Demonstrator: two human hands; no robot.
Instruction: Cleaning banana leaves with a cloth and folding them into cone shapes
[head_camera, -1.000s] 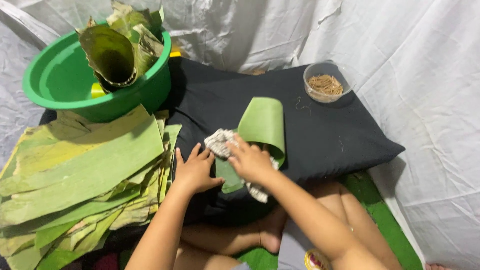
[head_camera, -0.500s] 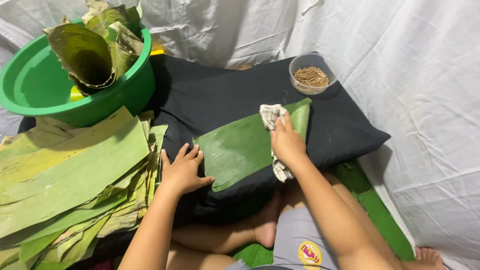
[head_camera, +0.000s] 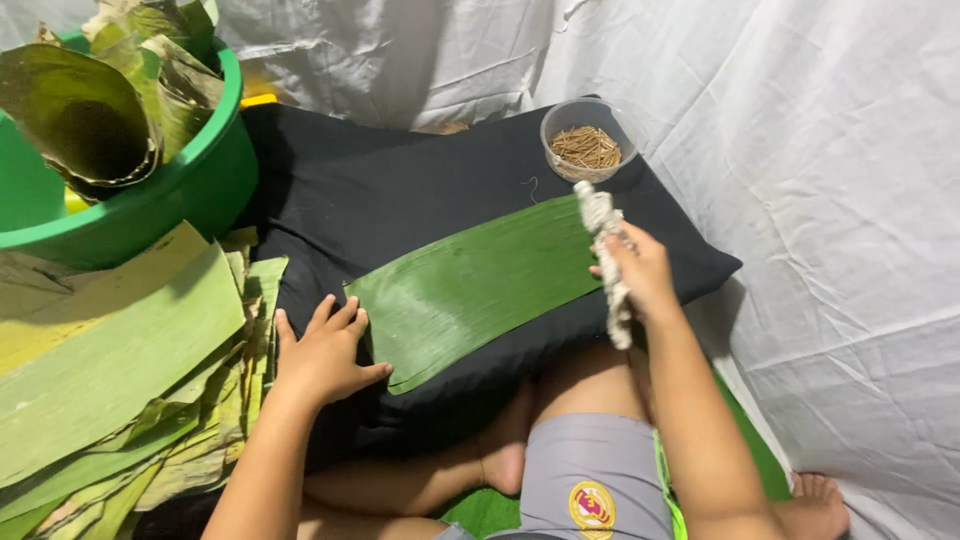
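A long green banana leaf strip (head_camera: 480, 285) lies flat across a black cushion (head_camera: 400, 200). My left hand (head_camera: 325, 350) rests open at the leaf's near left end, pressing on the cushion beside its edge. My right hand (head_camera: 640, 270) is closed around a crumpled whitish cloth (head_camera: 605, 235) at the leaf's far right end. The cloth sticks out above and below my fist.
A green basin (head_camera: 195, 185) with rolled, browned leaves stands at the back left. A stack of green leaf strips (head_camera: 110, 370) lies on the left. A small clear bowl of thin brown sticks (head_camera: 585, 145) sits on the cushion's far corner. White sheeting surrounds the spot. My bent legs lie below.
The curled leaf has been spread out flat. My right hand has swept the cloth along it from the middle to its right end. My left hand stayed at the left end.
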